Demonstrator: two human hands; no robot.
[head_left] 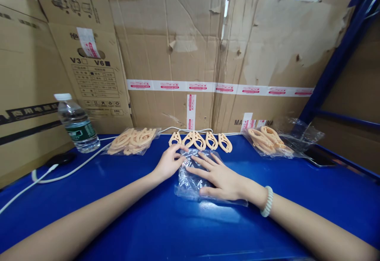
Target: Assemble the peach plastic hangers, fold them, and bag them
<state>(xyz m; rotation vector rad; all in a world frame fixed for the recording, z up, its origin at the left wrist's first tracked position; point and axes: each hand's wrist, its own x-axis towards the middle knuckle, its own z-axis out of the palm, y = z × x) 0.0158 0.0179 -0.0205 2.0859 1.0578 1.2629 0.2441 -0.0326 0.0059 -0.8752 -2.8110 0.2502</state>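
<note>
A clear plastic bag (190, 182) lies flat and crinkled on the blue table in front of me. My right hand (221, 176) rests on top of it, fingers spread and palm down, with a pale coiled band on the wrist. At the bag's upper left corner is my left hand (170, 160), its fingers bent and its thumb and forefinger apart, touching the film. Just beyond the bag, a row of several beige, looped plastic pieces that look like folded travel hangers (211, 140) lies side by side.
Bagged beige hangers (133, 140) lie at the left, and another bag of hangers (268, 140) at the right. A water bottle (77, 124), a black mouse (61, 159), a white cable (74, 172) and a phone (320, 159) are around. Cardboard (172, 55) walls the back.
</note>
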